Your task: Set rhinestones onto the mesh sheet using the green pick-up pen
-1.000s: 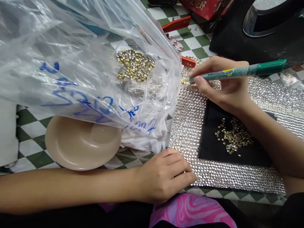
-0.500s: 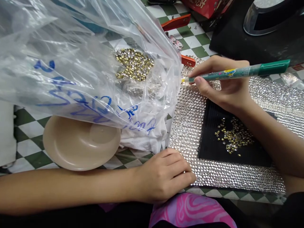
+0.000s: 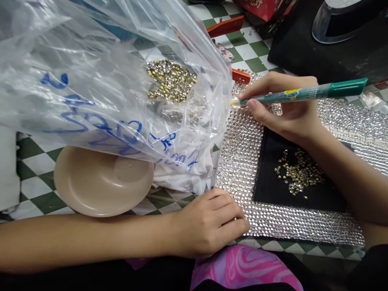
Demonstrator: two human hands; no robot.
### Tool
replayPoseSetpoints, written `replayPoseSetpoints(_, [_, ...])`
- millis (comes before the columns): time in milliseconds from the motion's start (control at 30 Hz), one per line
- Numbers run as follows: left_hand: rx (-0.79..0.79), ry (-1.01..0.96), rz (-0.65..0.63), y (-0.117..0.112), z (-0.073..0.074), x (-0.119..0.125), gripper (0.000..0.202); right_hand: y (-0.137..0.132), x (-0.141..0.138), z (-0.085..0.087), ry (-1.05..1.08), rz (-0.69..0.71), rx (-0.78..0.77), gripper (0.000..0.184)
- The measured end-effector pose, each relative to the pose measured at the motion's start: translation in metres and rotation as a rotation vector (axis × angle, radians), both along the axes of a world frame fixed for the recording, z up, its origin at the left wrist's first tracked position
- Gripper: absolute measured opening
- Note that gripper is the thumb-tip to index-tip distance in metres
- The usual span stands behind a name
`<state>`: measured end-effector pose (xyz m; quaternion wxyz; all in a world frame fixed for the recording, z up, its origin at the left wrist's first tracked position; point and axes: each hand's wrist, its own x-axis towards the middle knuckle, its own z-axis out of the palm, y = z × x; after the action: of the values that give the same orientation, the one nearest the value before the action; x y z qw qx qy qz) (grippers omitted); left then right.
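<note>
Head view: a large clear plastic bag (image 3: 100, 60), creased and bearing blue handwriting, is filling the far left and covering the far rim of a smooth beige bowl (image 3: 100, 186). Gold and silver stones (image 3: 172, 81) are showing through the film; cannot tell whether they are lying inside or beneath. Orange strips (image 3: 226, 26) are jutting past the bag's right edge; a red packet (image 3: 263, 8) is sitting farther right. Right hand (image 3: 291, 121) is grasping a green pen (image 3: 291, 95), fingers pinching near its yellow tip, which is pointing left at the far left part of a studded panel (image 3: 238, 161), just beside the bag. Left hand (image 3: 209, 224) is resting at the panel's near left corner, fingers curled; cannot tell whether they are gripping. Panel: silvery, bumpy, studs running in rows. Flat black tray (image 3: 266, 182) is lying on it, carrying scattered faceted stones (image 3: 298, 176); the right forearm is hiding part. Green-and-white checks are patterning the table (image 3: 48, 198).
</note>
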<state>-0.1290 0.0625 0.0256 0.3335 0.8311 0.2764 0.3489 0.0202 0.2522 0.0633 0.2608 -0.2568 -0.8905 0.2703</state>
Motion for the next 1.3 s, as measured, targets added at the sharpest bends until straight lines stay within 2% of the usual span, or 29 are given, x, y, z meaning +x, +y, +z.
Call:
replayPoseSetpoints(300, [-0.004,0.003,-0.010,0.0004,-0.0012,-0.0005,0.023,-0.0013,-0.0009,0.0016,-0.026,-0.032,0.001,0.008])
replayPoseSetpoints(400, [-0.004,0.008,-0.004,0.0003,-0.0011,0.0003,0.022,0.0001,-0.0013,0.0010,-0.042,-0.001,-0.020,0.012])
replayPoseSetpoints(967, [0.014,0.008,0.008,0.0001,0.0011,-0.0010,0.023,0.0015,-0.0004,-0.0015,0.064,-0.005,0.008,0.008])
replayPoseSetpoints(1300, [0.013,0.004,0.004,-0.0005,0.0008,-0.0004,0.023,-0.0039,-0.0004,-0.0015,0.020,-0.102,-0.008,0.009])
